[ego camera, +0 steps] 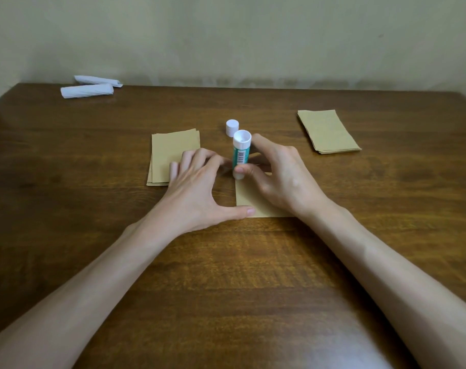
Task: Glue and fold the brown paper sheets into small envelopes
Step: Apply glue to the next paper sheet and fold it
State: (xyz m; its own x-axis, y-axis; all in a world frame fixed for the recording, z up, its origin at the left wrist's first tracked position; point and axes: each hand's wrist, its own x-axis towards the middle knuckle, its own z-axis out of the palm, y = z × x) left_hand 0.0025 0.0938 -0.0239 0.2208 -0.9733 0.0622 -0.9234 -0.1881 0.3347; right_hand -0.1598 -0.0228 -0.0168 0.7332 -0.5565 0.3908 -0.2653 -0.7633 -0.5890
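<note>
A brown paper sheet [246,198] lies flat in the middle of the wooden table [226,275]. My left hand [197,187] rests on its left edge, thumb pressing the near corner, fingers spread towards the far corner. My right hand [277,177] pinches a green-and-white glue stick [240,153] between thumb and fingers, holding it upright with its lower end on the sheet's far left part. Most of the sheet's right side is hidden under my right hand. The stick's white cap [232,127] stands just behind it.
A stack of brown sheets [170,153] lies left of my left hand, partly under its fingers. Another brown stack [327,131] lies at the right. Two folded white papers [93,86] sit at the far left by the wall.
</note>
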